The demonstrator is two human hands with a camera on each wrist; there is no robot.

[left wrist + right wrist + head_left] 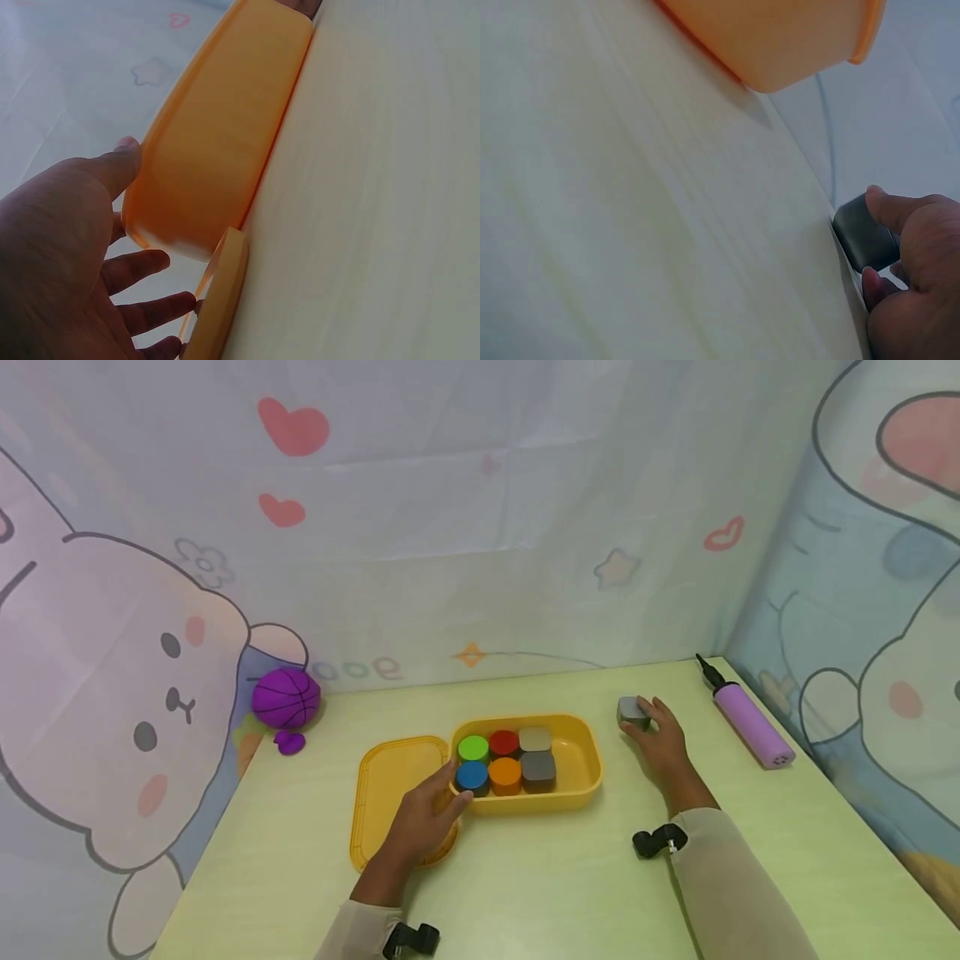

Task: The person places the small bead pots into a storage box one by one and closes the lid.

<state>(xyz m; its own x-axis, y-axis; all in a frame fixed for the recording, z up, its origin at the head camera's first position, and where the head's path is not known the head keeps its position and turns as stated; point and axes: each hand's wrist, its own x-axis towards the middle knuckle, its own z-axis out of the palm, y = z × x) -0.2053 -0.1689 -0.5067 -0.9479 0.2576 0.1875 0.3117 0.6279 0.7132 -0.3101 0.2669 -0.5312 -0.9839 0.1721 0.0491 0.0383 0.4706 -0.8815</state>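
A yellow plastic box [576, 764] stands on the table with several blocks inside: green [473, 748], red [504, 743], blue [472, 777], orange [506, 775], beige [536, 739] and grey [538, 770]. Its right end holds no block. My left hand [420, 818] grips the box's left front corner, thumb on the rim, the other fingers over the yellow lid [390, 772] lying to the left. Right of the box, my right hand [663, 745] holds another grey rounded-square block [632, 712] between thumb and fingers. In the right wrist view this block [864, 234] is low at the tabletop.
A purple basketball [287, 697] and a small purple object [289, 742] sit at the back left. A purple hand pump [753, 727] with a black nozzle lies along the right edge. Printed cloth [450, 568] hangs behind the table [540, 893].
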